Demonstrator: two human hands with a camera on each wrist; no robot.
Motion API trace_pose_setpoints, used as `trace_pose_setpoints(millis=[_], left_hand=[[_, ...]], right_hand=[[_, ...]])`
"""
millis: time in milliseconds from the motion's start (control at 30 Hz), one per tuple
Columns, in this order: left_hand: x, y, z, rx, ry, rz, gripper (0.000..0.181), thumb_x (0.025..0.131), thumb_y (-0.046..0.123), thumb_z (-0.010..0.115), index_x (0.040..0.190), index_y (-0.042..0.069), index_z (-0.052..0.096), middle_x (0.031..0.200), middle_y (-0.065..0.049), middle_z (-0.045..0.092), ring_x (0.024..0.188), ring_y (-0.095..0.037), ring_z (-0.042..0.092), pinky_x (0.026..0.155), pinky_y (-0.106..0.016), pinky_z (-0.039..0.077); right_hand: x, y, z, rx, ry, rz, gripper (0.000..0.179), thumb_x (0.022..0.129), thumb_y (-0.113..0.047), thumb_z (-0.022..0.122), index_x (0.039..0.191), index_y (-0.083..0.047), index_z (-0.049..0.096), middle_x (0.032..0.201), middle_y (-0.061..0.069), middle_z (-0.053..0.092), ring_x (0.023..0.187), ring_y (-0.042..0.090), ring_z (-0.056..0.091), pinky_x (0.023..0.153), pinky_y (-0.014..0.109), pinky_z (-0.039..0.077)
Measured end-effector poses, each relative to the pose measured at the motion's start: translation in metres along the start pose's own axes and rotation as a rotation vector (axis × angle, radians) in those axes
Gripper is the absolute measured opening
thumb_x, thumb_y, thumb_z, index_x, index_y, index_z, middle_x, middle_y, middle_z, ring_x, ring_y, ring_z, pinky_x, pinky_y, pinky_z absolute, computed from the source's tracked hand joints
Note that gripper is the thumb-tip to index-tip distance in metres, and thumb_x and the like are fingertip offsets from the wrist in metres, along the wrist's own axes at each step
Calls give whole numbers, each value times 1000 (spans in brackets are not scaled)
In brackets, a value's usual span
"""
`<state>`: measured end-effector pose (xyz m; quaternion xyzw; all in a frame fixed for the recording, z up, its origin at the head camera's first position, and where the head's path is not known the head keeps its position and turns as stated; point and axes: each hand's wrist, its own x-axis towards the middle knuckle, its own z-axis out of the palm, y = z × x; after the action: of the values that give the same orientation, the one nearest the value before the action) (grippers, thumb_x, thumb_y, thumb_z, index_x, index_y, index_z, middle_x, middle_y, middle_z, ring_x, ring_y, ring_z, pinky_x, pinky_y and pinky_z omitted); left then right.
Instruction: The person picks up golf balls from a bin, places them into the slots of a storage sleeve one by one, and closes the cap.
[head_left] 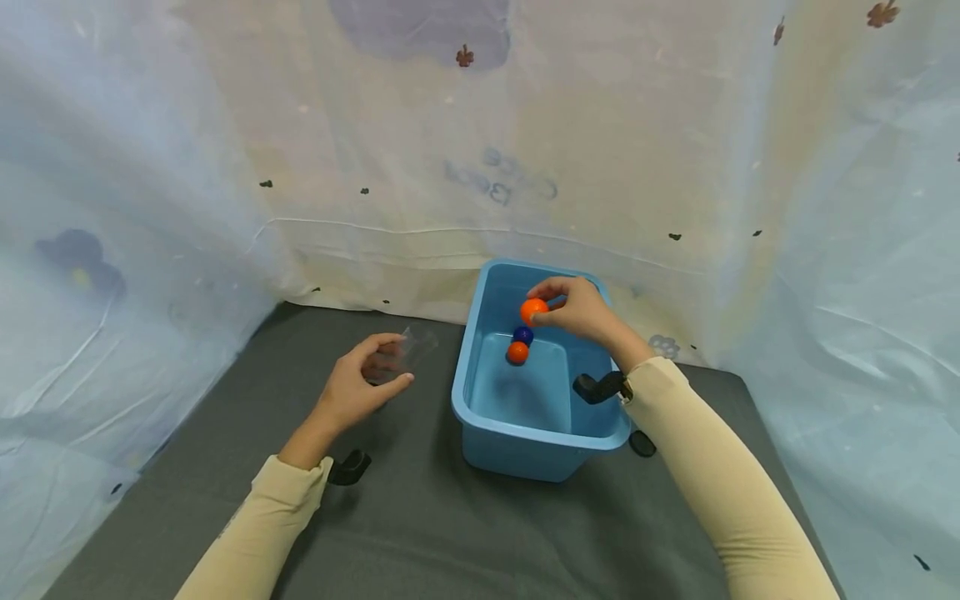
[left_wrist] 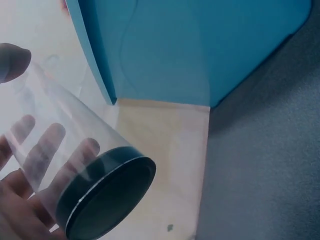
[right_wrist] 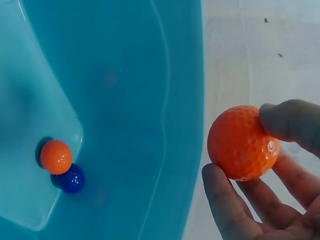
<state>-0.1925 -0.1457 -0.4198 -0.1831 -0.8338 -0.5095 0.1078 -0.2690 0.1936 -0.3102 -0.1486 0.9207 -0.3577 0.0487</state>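
My right hand [head_left: 581,310] pinches an orange golf ball [right_wrist: 242,142] between thumb and fingertips, above the far part of a light blue plastic tub [head_left: 506,427]. On the tub's floor a second orange ball [right_wrist: 56,157] and a dark blue ball [right_wrist: 71,178] lie side by side, near the far wall. My left hand [head_left: 351,379], left of the tub, grips a clear plastic cylinder [left_wrist: 75,112] with a dark round end [left_wrist: 117,195]. The thumb is on one side of it and the fingers show through from the other. In the head view the cylinder is barely visible.
A dark grey cloth [head_left: 390,533] covers the table under the tub. Pale printed curtains [head_left: 390,125] hang behind and at both sides. Beside the tub's right front corner lies a round black object [head_left: 642,443]. Black camera mounts [head_left: 597,387] stick out from both wrists.
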Motion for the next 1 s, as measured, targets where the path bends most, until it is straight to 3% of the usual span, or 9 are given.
trace_pose_setpoints(millis=[267,400,767,1000], left_hand=[[0,6,0,24,24,24,50,83,24,76,127,24,52,116,-4,65,97,-21,67,80,-39,55],[0,10,1,25,16,45,48,83,25,76,126,27,54,116,-2,65,99,-24,66,80,-41,54],[1,26,5,53,17,108,49,81,21,78,125,25,58,113,-6,67,91,-20,65,78,-42,54],[2,28,9,64,11,147,48,79,21,79,124,20,60,110,-3,67,86,-17,65,76,-37,53]], right_hand=[[-12,-16,5,25,2,-19,35,84,-20,74,117,-13,66,122,9,64,103,29,65,83,38,56],[-18,-28,9,44,-13,-24,34,84,-22,74,117,-17,66,122,5,63,102,25,66,81,37,57],[-31,-54,24,45,-26,-170,33,81,-22,76,113,-19,68,114,2,66,94,22,66,72,34,56],[-39,-71,35,130,-91,-206,32,81,-17,75,112,-19,67,110,3,67,87,22,69,60,34,57]])
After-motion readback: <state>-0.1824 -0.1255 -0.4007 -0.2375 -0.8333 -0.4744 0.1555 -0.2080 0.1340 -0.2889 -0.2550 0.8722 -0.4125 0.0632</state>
